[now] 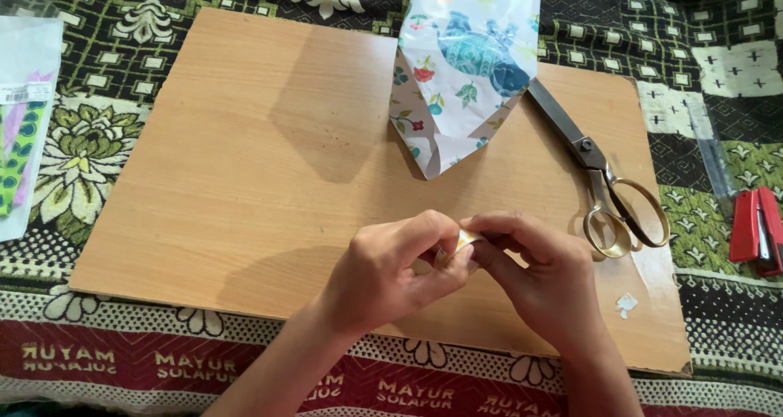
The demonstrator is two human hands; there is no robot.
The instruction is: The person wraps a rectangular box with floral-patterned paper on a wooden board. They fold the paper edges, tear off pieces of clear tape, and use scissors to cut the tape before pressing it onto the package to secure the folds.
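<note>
Both my hands meet over the near edge of the board: the left hand point(383, 274) curls in with thumb and forefinger pinched, and the right hand point(542, 274) mirrors it, fingers narrowed to a tight pinch from the other side. Between the two pinches sits a small scrap of paper point(466, 238), pale with a yellowish edge, held just above the wooden board point(245, 180); most of it is hidden by the fingertips, so I cannot tell its shape or whether it is folded. Risk noted: the piece is tiny and the grip is fingertip-only, so a slight twist of either hand could tear it or let it slip onto the board. My fingers also cover the piece, so any crease I make there could go crooked unseen. Beyond the hands, a folded sheet of patterned paper point(461, 66) with a pointed end lies toward the far edge, clear of the hands. The scissors point(599, 168) lie just beside my right hand, handles toward me, blades apparently closed; a careless sweep of the right wrist could knock them. A small white scrap point(626, 304) lies near the board's right corner. A red stapler point(757, 229) rests on the patterned cloth point(710, 34), off the board.
</note>
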